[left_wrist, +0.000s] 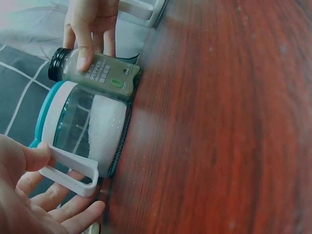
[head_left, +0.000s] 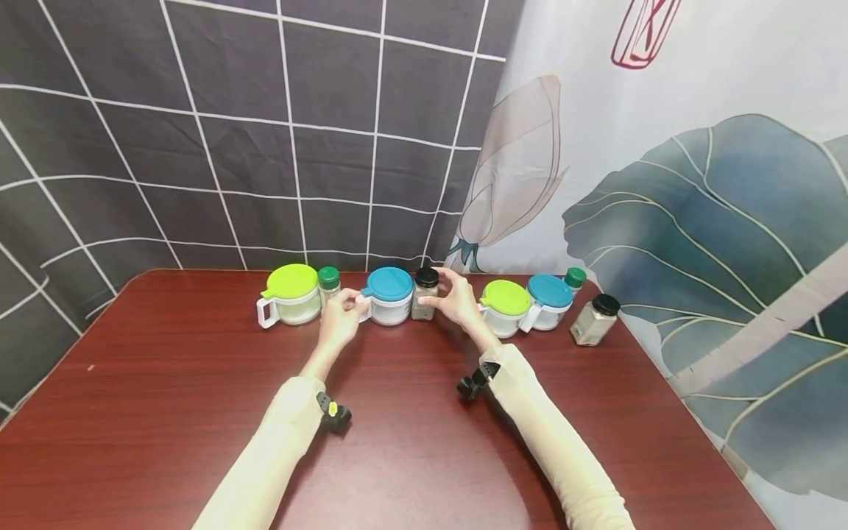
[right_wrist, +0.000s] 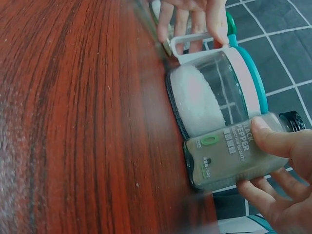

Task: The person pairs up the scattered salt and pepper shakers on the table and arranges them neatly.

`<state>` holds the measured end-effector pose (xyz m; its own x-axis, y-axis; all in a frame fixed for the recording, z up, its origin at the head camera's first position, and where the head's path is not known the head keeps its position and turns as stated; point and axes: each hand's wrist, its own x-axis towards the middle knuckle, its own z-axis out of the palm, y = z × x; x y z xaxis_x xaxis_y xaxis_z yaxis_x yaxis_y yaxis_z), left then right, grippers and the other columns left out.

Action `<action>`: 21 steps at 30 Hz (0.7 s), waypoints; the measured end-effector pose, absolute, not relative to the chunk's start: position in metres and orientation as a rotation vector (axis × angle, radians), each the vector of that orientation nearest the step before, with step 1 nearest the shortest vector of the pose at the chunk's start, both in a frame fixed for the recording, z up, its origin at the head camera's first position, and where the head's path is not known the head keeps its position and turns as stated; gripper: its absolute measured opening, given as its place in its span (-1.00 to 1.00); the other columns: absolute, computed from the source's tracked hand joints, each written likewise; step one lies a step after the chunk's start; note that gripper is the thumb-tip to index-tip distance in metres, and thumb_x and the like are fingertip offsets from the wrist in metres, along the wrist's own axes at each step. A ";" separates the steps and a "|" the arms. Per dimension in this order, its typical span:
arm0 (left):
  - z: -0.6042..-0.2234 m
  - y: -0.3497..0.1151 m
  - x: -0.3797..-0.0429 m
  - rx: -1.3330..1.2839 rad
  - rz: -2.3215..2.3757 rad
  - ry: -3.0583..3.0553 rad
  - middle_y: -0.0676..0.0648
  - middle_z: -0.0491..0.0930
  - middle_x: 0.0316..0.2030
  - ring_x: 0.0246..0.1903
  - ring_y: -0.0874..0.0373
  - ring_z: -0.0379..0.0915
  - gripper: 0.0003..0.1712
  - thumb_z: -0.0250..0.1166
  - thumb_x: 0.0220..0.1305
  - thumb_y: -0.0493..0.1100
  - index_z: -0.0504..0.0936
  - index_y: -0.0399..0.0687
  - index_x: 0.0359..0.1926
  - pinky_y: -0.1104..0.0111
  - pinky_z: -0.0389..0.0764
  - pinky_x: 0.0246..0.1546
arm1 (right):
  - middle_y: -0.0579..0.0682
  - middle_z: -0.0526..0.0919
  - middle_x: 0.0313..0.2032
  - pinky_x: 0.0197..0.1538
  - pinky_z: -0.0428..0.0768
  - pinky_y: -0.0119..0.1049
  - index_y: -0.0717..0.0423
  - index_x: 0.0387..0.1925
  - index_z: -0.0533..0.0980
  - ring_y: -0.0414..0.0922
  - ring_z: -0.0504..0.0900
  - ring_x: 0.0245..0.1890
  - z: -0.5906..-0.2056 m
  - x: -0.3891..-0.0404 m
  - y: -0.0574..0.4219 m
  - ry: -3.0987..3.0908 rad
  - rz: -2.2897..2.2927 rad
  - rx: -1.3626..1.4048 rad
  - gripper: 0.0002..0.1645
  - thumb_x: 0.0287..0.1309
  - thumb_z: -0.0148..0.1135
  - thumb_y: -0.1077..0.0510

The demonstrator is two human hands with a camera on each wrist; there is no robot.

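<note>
A glass seasoning jar (head_left: 389, 309) with a blue lid and a white handle stands upright toward the back of the table, partly filled with white grains. My left hand (head_left: 341, 318) holds it by the handle (left_wrist: 73, 168), thumb at the handle's top near the lid and fingers behind. Right beside the jar stands a black pepper bottle (right_wrist: 234, 158) with a black cap. My right hand (head_left: 458, 298) grips this bottle, thumb on its labelled front and fingers on the far side. Near my left hand is a green-capped bottle (head_left: 328, 278), partly hidden by that hand.
A lime-lidded jar (head_left: 291, 294) stands at the left end of the row. To the right are another lime-lidded jar (head_left: 506, 305), a blue-lidded jar (head_left: 550, 300), a green-capped bottle (head_left: 575, 278) and a black-capped bottle (head_left: 594, 321). Curtains hang behind the reddish-brown table (head_left: 397, 456).
</note>
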<state>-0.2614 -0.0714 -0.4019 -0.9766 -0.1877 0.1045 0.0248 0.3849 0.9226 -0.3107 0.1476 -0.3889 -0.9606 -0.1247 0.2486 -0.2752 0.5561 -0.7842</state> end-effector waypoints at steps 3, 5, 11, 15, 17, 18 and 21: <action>-0.405 -0.071 -0.261 0.152 -1.649 -2.440 -0.36 0.63 -0.08 -0.03 -0.19 0.56 -0.70 0.25 0.26 -0.21 0.57 -0.28 -0.03 0.04 0.48 0.05 | 0.22 0.61 0.08 0.14 0.56 -0.07 0.19 0.18 0.45 0.13 0.63 0.06 -0.391 -0.310 0.148 -2.633 1.328 0.341 -0.23 -0.15 0.53 0.24; -0.406 -0.071 -0.262 0.154 -1.653 -2.436 -0.36 0.64 -0.09 -0.03 -0.19 0.56 -0.71 0.25 0.26 -0.21 0.57 -0.28 -0.04 0.04 0.48 0.04 | 0.21 0.61 0.08 0.14 0.57 -0.07 0.19 0.17 0.45 0.13 0.63 0.05 -0.392 -0.310 0.148 -2.642 1.291 0.340 -0.24 -0.15 0.53 0.24; -0.406 -0.070 -0.261 0.161 -1.655 -2.433 -0.36 0.64 -0.09 -0.02 -0.19 0.55 -0.71 0.23 0.28 -0.19 0.57 -0.25 -0.03 0.00 0.44 0.05 | 0.18 0.61 0.10 0.14 0.56 -0.05 0.18 0.18 0.45 0.12 0.62 0.07 -0.392 -0.311 0.148 -2.660 1.228 0.341 -0.23 -0.14 0.53 0.20; -0.405 -0.069 -0.260 0.182 -1.636 -2.459 -0.34 0.63 -0.06 0.02 -0.18 0.52 -0.71 0.20 0.30 -0.15 0.56 -0.19 -0.02 -0.04 0.40 0.06 | 0.18 0.59 0.12 0.15 0.55 -0.05 0.18 0.20 0.44 0.11 0.61 0.08 -0.391 -0.311 0.147 -2.680 1.208 0.338 -0.22 -0.11 0.52 0.17; -0.403 -0.069 -0.260 0.191 -1.631 -2.469 -0.33 0.63 -0.04 0.04 -0.18 0.51 -0.70 0.20 0.31 -0.13 0.55 -0.18 0.00 -0.05 0.39 0.06 | 0.19 0.58 0.14 0.15 0.55 -0.06 0.18 0.21 0.43 0.11 0.60 0.09 -0.391 -0.312 0.147 -2.677 1.234 0.332 -0.22 -0.11 0.51 0.18; -0.403 -0.069 -0.260 0.193 -1.628 -2.474 -0.33 0.63 -0.04 0.04 -0.18 0.51 -0.69 0.20 0.31 -0.12 0.55 -0.17 0.01 -0.06 0.39 0.07 | 0.19 0.58 0.14 0.15 0.56 -0.07 0.18 0.21 0.43 0.11 0.60 0.10 -0.391 -0.311 0.146 -2.672 1.255 0.326 -0.22 -0.11 0.51 0.19; -0.403 -0.069 -0.260 0.193 -1.613 -2.493 -0.33 0.62 -0.03 0.05 -0.18 0.50 -0.66 0.18 0.32 -0.11 0.53 -0.18 0.04 -0.04 0.40 0.09 | 0.19 0.56 0.16 0.16 0.55 -0.09 0.19 0.22 0.42 0.10 0.58 0.13 -0.390 -0.310 0.144 -2.648 1.326 0.307 -0.22 -0.10 0.50 0.23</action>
<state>-0.2600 -0.0692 -0.4026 -0.9779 -0.1974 0.0688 -0.0182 0.4082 0.9127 -0.3105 0.1439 -0.3901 -0.9653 -0.1095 0.2370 -0.2554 0.5846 -0.7701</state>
